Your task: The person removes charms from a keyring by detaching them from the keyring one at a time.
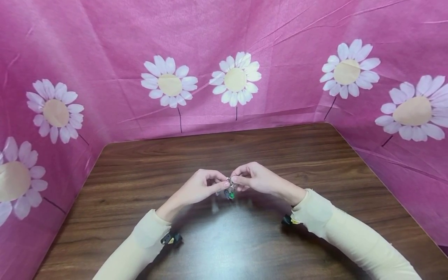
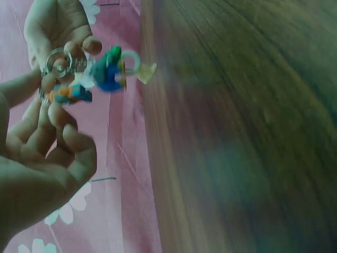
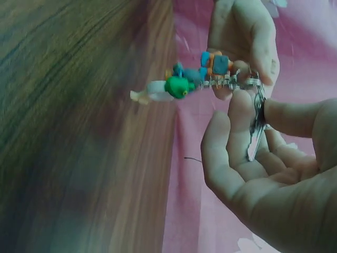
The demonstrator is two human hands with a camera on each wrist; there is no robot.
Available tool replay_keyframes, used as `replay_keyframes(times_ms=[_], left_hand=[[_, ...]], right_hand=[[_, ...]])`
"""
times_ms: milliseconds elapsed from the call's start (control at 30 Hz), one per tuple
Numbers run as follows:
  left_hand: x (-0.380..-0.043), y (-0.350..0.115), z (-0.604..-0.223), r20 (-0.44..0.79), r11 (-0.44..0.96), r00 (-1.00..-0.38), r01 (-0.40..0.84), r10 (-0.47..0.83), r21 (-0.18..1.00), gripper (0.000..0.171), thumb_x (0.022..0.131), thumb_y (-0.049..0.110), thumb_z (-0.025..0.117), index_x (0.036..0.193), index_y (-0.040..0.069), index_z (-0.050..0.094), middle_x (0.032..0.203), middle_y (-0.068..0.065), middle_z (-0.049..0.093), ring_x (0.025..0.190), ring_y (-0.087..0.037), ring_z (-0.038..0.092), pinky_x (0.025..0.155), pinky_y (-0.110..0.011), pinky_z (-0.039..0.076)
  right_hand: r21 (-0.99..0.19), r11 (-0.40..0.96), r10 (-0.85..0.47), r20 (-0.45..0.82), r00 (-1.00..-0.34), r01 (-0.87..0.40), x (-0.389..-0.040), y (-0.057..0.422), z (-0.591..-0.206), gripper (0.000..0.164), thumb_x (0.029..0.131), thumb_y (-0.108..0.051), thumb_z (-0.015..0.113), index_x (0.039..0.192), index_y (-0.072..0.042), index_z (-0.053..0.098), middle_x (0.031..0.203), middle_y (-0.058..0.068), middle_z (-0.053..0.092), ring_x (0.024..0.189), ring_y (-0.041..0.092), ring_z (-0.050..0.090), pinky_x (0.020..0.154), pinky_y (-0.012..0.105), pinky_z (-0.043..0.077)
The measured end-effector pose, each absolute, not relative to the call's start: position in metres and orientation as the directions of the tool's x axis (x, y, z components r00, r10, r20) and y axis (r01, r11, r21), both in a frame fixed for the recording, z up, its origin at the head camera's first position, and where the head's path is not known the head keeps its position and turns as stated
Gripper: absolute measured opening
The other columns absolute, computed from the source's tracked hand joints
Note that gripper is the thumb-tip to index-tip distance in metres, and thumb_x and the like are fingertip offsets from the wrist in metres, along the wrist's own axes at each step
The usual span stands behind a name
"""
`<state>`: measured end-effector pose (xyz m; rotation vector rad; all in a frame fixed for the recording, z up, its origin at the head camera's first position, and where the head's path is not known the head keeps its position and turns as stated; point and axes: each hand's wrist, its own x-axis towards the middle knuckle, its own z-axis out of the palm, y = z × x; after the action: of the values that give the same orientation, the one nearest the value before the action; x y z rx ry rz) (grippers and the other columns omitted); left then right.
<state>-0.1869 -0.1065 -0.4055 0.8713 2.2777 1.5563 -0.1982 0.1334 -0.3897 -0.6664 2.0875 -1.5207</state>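
Both hands meet above the middle of a brown wooden table. My left hand pinches a metal key ring between thumb and fingers. From the right, my right hand pinches a silver key, with its blade lying against the fingers. Keychain figures hang from the ring by a short metal chain. One is a green and blue figure; beside it dangles an orange and blue figure. A white ring-shaped piece with a pale yellow end hangs furthest out. Fingers partly hide the ring, and the charms are blurred.
A pink cloth printed with white daisies stands around the back and both sides of the table. A small black wrist camera sits under the left sleeve, another camera under the right.
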Motion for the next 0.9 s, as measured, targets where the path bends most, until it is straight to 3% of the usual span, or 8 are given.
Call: replay_keyframes(times_ms=[233,367,467,633,767,900], left_hand=[[-0.19,-0.1104,-0.4064,0.119,0.238,-0.754,0.347,0.646,0.907,0.017,0.104,0.016,0.06,0.106,0.005,0.074,0.089,-0.017,0.069,0.079,-0.021,0.065,0.077,-0.035,0.055],[-0.1893,-0.1103,-0.4052,0.131,0.237,-0.765,0.35,0.63,0.906,0.017,0.102,0.017,0.063,0.104,0.004,0.074,0.086,-0.016,0.069,0.075,-0.027,0.064,0.069,-0.033,0.055],[-0.1881,-0.1099,-0.4041,0.151,0.241,-0.775,0.366,0.613,0.899,0.017,0.101,0.018,0.066,0.101,0.003,0.074,0.083,-0.009,0.07,0.074,-0.032,0.063,0.065,-0.03,0.054],[-0.1861,-0.1094,-0.4032,0.188,0.267,-0.801,0.396,0.568,0.879,0.012,0.097,0.021,0.071,0.093,0.011,0.075,0.074,0.002,0.065,0.064,-0.017,0.055,0.057,-0.024,0.045],[-0.185,-0.1084,-0.4027,0.215,0.282,-0.814,0.415,0.54,0.865,0.01,0.095,0.023,0.074,0.091,0.014,0.077,0.071,0.001,0.063,0.059,-0.011,0.048,0.052,-0.023,0.039],[-0.1853,-0.1087,-0.4018,0.21,0.294,-0.811,0.42,0.546,0.858,0.011,0.097,0.021,0.071,0.095,0.013,0.078,0.073,0.003,0.065,0.062,-0.011,0.052,0.055,-0.024,0.043]], right_hand=[[-0.941,0.3,-0.645,-0.078,-0.76,-0.159,-0.1976,0.1344,-0.3838,0.016,0.101,-0.007,0.061,0.106,0.006,0.069,0.088,0.007,0.072,0.076,0.02,0.068,0.082,0.054,0.058],[-0.941,0.299,-0.633,-0.074,-0.77,-0.155,-0.1967,0.1322,-0.3841,0.017,0.102,-0.007,0.06,0.106,0.007,0.069,0.089,0.01,0.072,0.076,0.02,0.068,0.082,0.054,0.058],[-0.942,0.298,-0.63,-0.073,-0.773,-0.153,-0.1966,0.132,-0.3848,0.017,0.103,-0.007,0.059,0.107,0.007,0.068,0.09,0.014,0.072,0.076,0.022,0.068,0.081,0.05,0.059],[-0.944,0.291,-0.631,-0.069,-0.773,-0.153,-0.1972,0.1328,-0.3857,0.019,0.103,-0.008,0.059,0.107,0.009,0.067,0.089,0.012,0.071,0.075,0.022,0.069,0.078,0.044,0.06],[-0.948,0.279,-0.628,-0.062,-0.776,-0.15,-0.1969,0.1321,-0.3865,0.02,0.103,-0.007,0.058,0.107,0.011,0.066,0.089,0.01,0.071,0.074,0.021,0.069,0.077,0.042,0.061],[-0.957,0.263,-0.645,-0.079,-0.76,-0.124,-0.1975,0.1348,-0.387,0.018,0.103,-0.007,0.059,0.107,0.009,0.067,0.091,0.014,0.071,0.075,0.025,0.069,0.078,0.041,0.061]])
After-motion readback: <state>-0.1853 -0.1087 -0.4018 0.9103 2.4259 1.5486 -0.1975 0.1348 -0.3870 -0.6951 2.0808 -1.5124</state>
